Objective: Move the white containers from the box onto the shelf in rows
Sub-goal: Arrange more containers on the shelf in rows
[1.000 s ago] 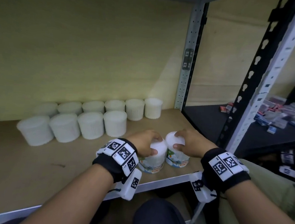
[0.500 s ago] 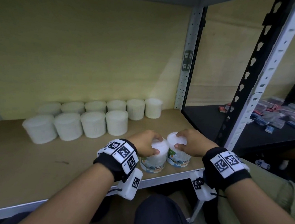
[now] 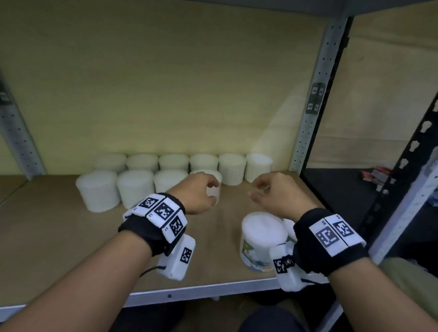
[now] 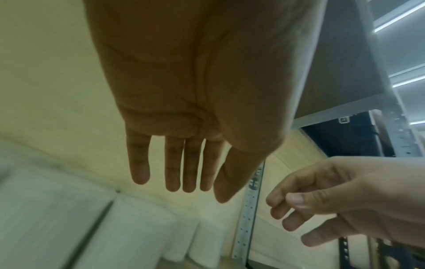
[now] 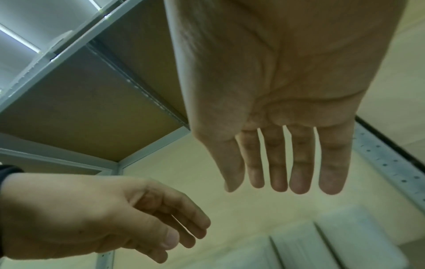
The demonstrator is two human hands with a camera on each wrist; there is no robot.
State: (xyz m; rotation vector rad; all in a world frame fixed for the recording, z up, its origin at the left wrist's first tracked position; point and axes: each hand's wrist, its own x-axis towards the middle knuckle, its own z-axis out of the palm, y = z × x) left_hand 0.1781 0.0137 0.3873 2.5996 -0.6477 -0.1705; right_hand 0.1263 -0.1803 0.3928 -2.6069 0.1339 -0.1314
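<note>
Front edge: two white round plastic containers with printed labels [image 3: 261, 241] stand on the brown wooden shelf [image 3: 50, 226], released half a second ago.
Hands: left hand [image 3: 197, 190] and right hand [image 3: 273, 193], lifted, loosely open, empty.
Behind containers: white rows [image 3: 175, 175]; these two seem unaligned yet.

White containers [image 3: 134, 190] (front one's [image 3: 260, 241] label seemingly blue-green).

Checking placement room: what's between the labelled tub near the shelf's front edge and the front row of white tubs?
Bare shelf board between the labelled tub and the front row, crossed above by the empty left hand; head view.
</note>
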